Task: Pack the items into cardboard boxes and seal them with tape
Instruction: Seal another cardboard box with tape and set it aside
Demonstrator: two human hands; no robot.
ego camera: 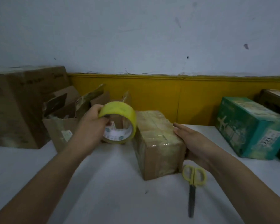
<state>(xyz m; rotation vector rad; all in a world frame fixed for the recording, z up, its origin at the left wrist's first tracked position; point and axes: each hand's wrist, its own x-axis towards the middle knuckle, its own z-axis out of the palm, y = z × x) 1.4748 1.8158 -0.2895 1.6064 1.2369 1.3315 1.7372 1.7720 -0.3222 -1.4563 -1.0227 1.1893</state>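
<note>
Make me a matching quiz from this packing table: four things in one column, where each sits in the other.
Things: 1 tape roll; 2 scissors; 3 taped box; 4 green box.
Places: A lying flat on the table, nearest the person; B held in the left hand; C far right; D mid-table, right hand resting against it.
Pairs: 1-B, 2-A, 3-D, 4-C.

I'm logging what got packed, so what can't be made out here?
Head view:
Sealed box contents: hidden by taped flaps.
Open box contents: dark, behind its flaps and the left hand.
Tape roll core label: blurred.
Green box label: too small.
Far-right box: cut off by frame edge.
</note>
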